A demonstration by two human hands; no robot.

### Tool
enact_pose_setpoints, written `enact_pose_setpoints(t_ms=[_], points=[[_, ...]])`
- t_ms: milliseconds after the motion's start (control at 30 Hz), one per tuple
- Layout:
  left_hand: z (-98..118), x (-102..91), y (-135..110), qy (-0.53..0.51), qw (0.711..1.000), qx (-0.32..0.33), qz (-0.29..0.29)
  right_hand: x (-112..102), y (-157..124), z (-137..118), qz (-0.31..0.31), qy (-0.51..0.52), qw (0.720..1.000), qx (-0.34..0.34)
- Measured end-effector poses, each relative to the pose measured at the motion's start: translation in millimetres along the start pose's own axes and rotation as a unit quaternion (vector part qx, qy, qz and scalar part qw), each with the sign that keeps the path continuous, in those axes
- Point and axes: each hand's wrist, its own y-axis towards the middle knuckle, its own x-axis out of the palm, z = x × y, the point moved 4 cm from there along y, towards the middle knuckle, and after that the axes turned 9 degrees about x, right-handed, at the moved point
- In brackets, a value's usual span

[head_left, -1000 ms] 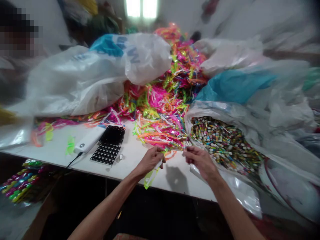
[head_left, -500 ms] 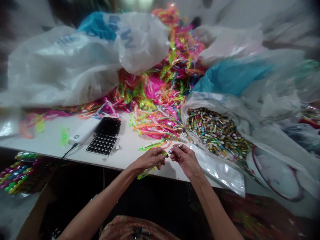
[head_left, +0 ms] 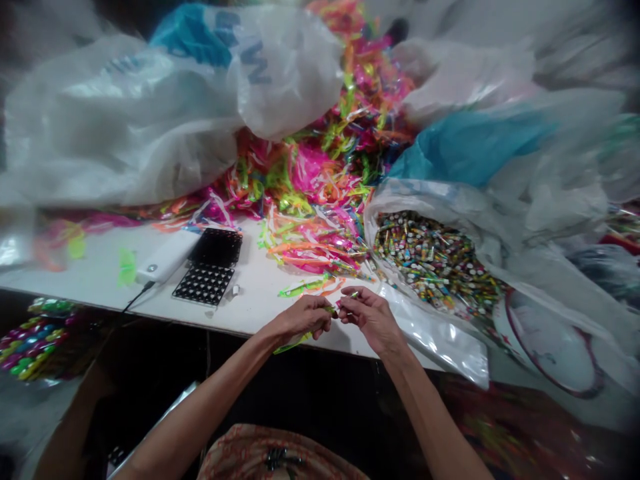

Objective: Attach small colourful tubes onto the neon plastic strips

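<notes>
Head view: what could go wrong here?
The small piece pinched in the right hand might slip and drop.
The black cable runs over the front edge of the table and could snag.
The open bag of small parts near the right hand could spill if bumped.

At the edge of the white table, the left hand grips a yellow-green strip close beside the right hand, which pinches a small slim item.

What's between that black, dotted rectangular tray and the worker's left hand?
In the head view, a small white block lies beside the black, dotted rectangular tray; past it, bare white tabletop stretches toward the left hand.
</notes>
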Motion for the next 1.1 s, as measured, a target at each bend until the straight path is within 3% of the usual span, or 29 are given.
enact_pose_setpoints(t_ms=[300,467,633,733,800,833,900,967,1033,1100], points=[[4,0.8,-3,-0.022,1.000,-0.018,0.001,2,4,3,-0.008,0.005,0.999,0.041],[10,1.4,-5,-0.030,0.999,-0.003,-0.020,3,2,2,-0.015,-0.016,1.000,0.020],[9,-2.0,1,0.061,0.995,0.045,-0.066,2,-1,5,0.006,-0.082,0.995,-0.061],[12,-4.3,13,0.169,0.979,0.067,-0.088,-3,3,-1,0.035,-0.194,0.976,-0.090],[25,-11.1,26,0.319,0.941,0.105,-0.050,-16,11,-15,0.079,-0.305,0.944,-0.094],[35,-16.0,33,0.412,0.902,0.133,-0.015,-27,15,-26,0.109,-0.352,0.925,-0.095],[58,-26.1,41,0.579,0.790,0.192,0.067,-58,25,-51,0.173,-0.406,0.892,-0.097],[75,-33.7,44,0.678,0.688,0.226,0.127,-96,33,-75,0.244,-0.463,0.848,-0.088],[75,-36.6,45,0.722,0.642,0.217,0.141,-130,43,-87,0.279,-0.528,0.800,-0.060],[57,-32.5,46,0.739,0.643,0.173,0.104,-153,52,-87,0.280,-0.585,0.761,-0.030]])
